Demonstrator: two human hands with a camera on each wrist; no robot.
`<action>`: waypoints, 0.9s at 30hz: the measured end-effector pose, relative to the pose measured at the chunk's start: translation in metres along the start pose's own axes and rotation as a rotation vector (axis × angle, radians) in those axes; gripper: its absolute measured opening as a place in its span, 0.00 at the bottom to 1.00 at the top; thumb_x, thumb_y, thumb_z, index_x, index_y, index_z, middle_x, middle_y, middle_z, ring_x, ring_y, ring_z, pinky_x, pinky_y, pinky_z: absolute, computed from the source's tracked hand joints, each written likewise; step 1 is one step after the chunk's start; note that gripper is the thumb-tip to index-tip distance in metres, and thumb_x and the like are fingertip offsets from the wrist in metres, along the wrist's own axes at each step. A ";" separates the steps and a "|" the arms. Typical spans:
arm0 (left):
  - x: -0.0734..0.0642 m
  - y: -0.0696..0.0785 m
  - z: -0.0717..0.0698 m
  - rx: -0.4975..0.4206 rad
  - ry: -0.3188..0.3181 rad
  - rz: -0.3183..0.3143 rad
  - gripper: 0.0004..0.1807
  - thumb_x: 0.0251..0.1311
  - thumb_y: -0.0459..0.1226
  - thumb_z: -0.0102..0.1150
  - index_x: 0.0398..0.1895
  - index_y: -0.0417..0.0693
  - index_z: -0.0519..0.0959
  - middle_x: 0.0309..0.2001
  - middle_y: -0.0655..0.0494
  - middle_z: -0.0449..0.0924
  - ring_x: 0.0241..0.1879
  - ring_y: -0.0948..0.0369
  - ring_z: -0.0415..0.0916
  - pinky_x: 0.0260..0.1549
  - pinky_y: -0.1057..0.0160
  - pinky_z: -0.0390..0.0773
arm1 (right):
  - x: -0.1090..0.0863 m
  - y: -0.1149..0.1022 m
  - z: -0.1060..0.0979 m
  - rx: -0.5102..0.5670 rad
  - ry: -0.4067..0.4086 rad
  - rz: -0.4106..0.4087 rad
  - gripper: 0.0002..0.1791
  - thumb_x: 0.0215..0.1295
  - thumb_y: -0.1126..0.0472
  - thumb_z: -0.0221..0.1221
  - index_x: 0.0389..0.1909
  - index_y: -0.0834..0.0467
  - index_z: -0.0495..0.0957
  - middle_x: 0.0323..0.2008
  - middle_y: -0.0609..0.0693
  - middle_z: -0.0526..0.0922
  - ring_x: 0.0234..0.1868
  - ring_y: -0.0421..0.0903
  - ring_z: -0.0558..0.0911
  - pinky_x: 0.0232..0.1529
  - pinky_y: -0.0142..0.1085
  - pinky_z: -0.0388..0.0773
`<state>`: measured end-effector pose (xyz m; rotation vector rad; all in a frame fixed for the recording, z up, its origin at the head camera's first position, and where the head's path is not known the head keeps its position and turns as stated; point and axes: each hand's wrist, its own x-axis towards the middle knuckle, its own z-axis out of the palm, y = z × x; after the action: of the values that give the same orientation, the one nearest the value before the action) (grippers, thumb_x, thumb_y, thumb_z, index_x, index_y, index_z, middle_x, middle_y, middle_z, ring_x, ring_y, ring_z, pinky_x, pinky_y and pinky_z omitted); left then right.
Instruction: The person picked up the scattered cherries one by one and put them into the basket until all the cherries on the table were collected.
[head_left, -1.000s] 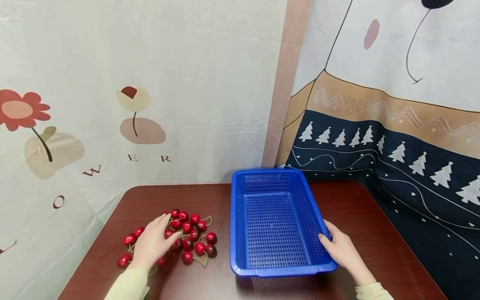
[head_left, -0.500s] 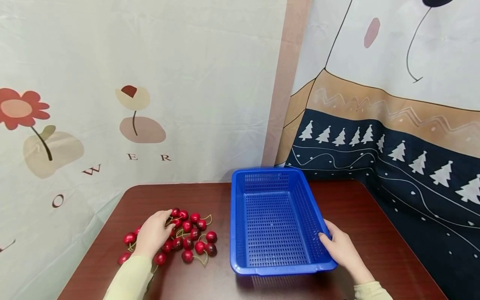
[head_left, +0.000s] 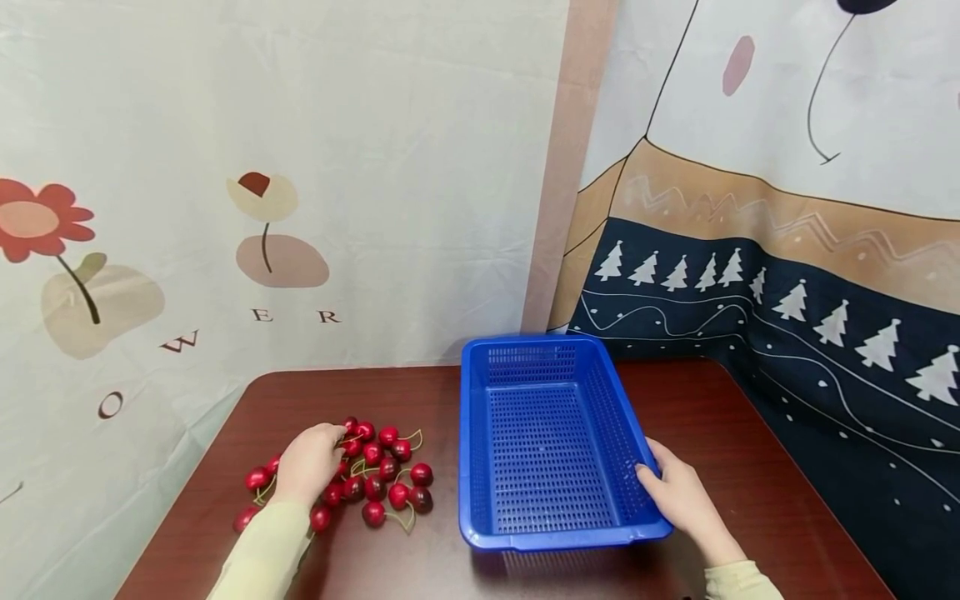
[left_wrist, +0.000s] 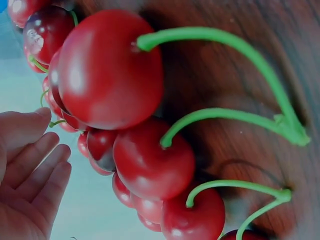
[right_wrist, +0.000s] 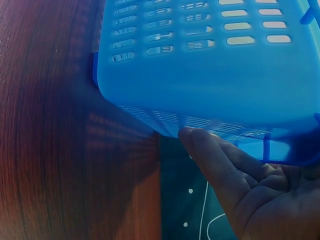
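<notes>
Red and dark-red cherries (head_left: 373, 488) with green stems lie in a loose cluster on the left of the table. My left hand (head_left: 306, 465) reaches over the cluster's left side. In the left wrist view its thumb and extended fingers (left_wrist: 47, 172) are close to the tip of a green stem (left_wrist: 57, 123); whether they touch it is unclear. A blue perforated plastic basket (head_left: 540, 542) stands to the right of the cherries with nothing in it. My right hand (head_left: 686, 496) grips its right side near the front corner, thumb over the rim and fingers (right_wrist: 202, 145) against the outer wall.
The dark red-brown wooden table (head_left: 420, 575) has rounded far corners. Behind it hangs a pale cloth (head_left: 405, 167) printed with flowers and letters. On the right, a dark blue cloth (head_left: 757, 333) with white trees drops past the table edge.
My left hand's fingers have drawn closer together over the cherries, and its thumb has gone out of sight in the head view. My right hand and the basket stay put.
</notes>
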<state>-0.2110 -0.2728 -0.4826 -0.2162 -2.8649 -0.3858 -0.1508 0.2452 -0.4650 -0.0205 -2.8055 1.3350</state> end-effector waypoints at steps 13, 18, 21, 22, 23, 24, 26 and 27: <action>0.008 -0.004 0.007 0.083 0.013 0.055 0.07 0.53 0.24 0.66 0.30 0.43 0.85 0.30 0.47 0.83 0.32 0.47 0.81 0.33 0.46 0.82 | 0.000 -0.003 0.000 -0.014 0.002 -0.017 0.26 0.69 0.65 0.54 0.66 0.69 0.66 0.47 0.66 0.82 0.32 0.47 0.84 0.31 0.39 0.81; 0.009 -0.004 0.007 0.092 0.015 0.056 0.08 0.53 0.24 0.65 0.25 0.45 0.83 0.25 0.50 0.79 0.26 0.51 0.77 0.28 0.48 0.81 | 0.000 -0.003 0.000 -0.008 0.004 -0.006 0.26 0.69 0.65 0.53 0.66 0.68 0.66 0.47 0.66 0.82 0.31 0.48 0.84 0.30 0.38 0.82; 0.010 -0.005 0.007 0.098 0.018 0.060 0.09 0.53 0.23 0.63 0.24 0.45 0.82 0.23 0.51 0.77 0.24 0.51 0.76 0.27 0.48 0.81 | 0.000 -0.003 0.000 0.001 0.005 0.001 0.25 0.69 0.65 0.53 0.66 0.68 0.66 0.47 0.66 0.82 0.31 0.48 0.84 0.31 0.39 0.82; 0.010 -0.005 0.008 0.100 0.019 0.060 0.09 0.53 0.23 0.63 0.24 0.45 0.82 0.23 0.51 0.77 0.24 0.51 0.76 0.27 0.48 0.81 | -0.001 -0.004 0.000 0.002 0.005 -0.002 0.25 0.69 0.65 0.53 0.66 0.69 0.66 0.47 0.66 0.82 0.31 0.49 0.84 0.31 0.40 0.82; 0.010 -0.005 0.008 0.101 0.020 0.059 0.09 0.53 0.23 0.62 0.24 0.45 0.82 0.22 0.51 0.77 0.24 0.51 0.76 0.26 0.48 0.81 | -0.001 -0.004 0.000 0.003 0.005 -0.005 0.25 0.69 0.65 0.53 0.65 0.69 0.66 0.47 0.67 0.82 0.32 0.49 0.84 0.31 0.40 0.82; 0.010 -0.005 0.008 0.102 0.019 0.057 0.09 0.53 0.23 0.62 0.24 0.45 0.82 0.23 0.51 0.77 0.24 0.51 0.76 0.26 0.48 0.81 | -0.001 -0.004 0.000 0.004 0.005 -0.004 0.25 0.69 0.65 0.53 0.65 0.69 0.66 0.47 0.66 0.82 0.32 0.49 0.84 0.31 0.40 0.82; 0.010 -0.005 0.007 0.100 0.014 0.049 0.09 0.53 0.23 0.62 0.26 0.45 0.83 0.23 0.50 0.78 0.24 0.51 0.76 0.27 0.48 0.81 | -0.001 -0.003 0.000 0.003 0.006 0.000 0.25 0.70 0.65 0.53 0.66 0.68 0.66 0.47 0.66 0.82 0.32 0.48 0.84 0.31 0.39 0.82; 0.009 -0.005 0.007 0.098 0.007 0.043 0.08 0.54 0.23 0.63 0.26 0.44 0.83 0.24 0.50 0.78 0.24 0.51 0.76 0.27 0.48 0.81 | -0.001 -0.003 0.000 0.002 0.005 -0.001 0.25 0.70 0.65 0.54 0.66 0.69 0.66 0.47 0.66 0.82 0.32 0.48 0.84 0.31 0.39 0.82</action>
<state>-0.2223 -0.2744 -0.4876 -0.2575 -2.8577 -0.2370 -0.1503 0.2431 -0.4628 -0.0216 -2.7997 1.3358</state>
